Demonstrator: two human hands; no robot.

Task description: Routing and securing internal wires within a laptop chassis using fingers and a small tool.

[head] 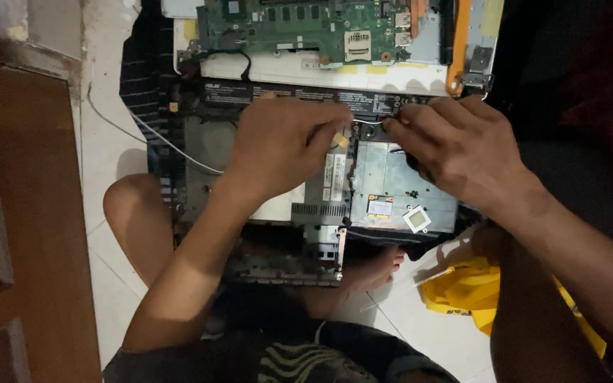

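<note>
Left hand pinches a yellow tape scrap, right hand pinches the thin white cable over the open laptop chassis; I'd peel slowly, keeping the cable slack.

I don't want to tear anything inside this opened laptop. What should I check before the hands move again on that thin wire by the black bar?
1. Left hand on the work: ok, its fingers pinch a small yellow tape piece.
2. Right hand on the thin wire: ok, fingertips meet it by the black bar.
3. Wire free along its run: cannot tell, the hands hide it.
4. Green circuit board out of the way: ok, it lies beyond the bar.
5. White cable slack: ok, loose at the left.
6. Laptop base steady: cannot tell.
</note>
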